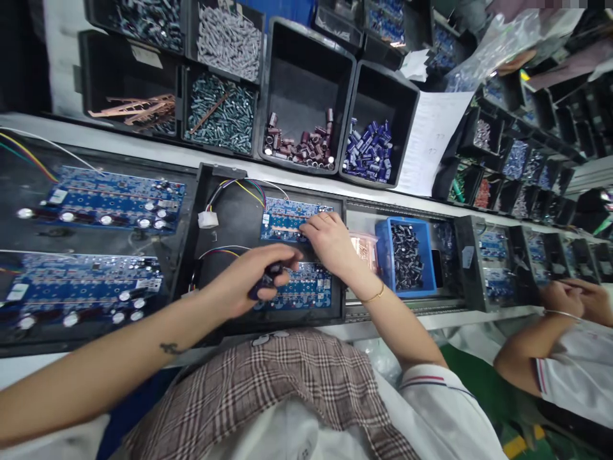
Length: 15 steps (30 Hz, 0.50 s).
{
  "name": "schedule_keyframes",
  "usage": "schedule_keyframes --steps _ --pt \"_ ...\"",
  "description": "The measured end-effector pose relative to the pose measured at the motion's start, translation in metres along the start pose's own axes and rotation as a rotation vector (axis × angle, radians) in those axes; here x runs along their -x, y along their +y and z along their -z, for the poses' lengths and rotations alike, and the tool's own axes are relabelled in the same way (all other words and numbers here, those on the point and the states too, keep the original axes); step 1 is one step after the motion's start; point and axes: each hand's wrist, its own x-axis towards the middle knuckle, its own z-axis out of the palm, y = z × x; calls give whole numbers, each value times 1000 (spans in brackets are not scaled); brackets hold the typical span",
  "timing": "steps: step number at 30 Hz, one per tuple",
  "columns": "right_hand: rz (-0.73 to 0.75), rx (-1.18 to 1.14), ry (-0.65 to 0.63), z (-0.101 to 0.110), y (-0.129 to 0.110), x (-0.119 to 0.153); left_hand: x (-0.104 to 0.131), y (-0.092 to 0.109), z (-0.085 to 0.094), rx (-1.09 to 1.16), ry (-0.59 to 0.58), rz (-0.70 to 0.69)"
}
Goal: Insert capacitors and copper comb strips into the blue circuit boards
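Observation:
My left hand [244, 275] is curled round several dark capacitors [272, 273], palm turned inward, above the lower blue circuit board [306, 291]. The thumb and forefinger of that hand reach toward the right one. At the lower right edge of the upper blue circuit board [280, 214], my right hand [328, 241] has its fingers pressed together and pointing down. Whatever sits between those fingertips is hidden. Both boards lie in a black tray [342, 255], with coloured wires [261, 188] running from the upper one to a white connector [207, 220].
Two larger populated boards [115, 198] lie in a tray at left. Behind stand black bins with brown capacitors [306, 147], blue capacitors [371, 150] and screws [223, 118]. A blue bin [433, 268] of black parts is at right, near a co-worker's hands [575, 300].

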Motion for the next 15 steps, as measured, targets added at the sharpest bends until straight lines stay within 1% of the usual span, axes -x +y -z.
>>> schedule_keyframes --steps 3,7,11,13,15 --pt "-3 69 -22 -3 -5 -8 5 -16 -6 21 -25 72" --pt "47 130 -26 -5 -11 -7 5 -26 -11 -8 -28 100" --pt "19 121 -7 -7 -18 -3 0 -26 -12 -23 -8 87" --pt "-22 101 -2 -7 -20 -3 0 -21 -12 -64 13 42" --pt "-63 71 -2 -5 -21 -3 3 -14 -10 -156 65 -11"
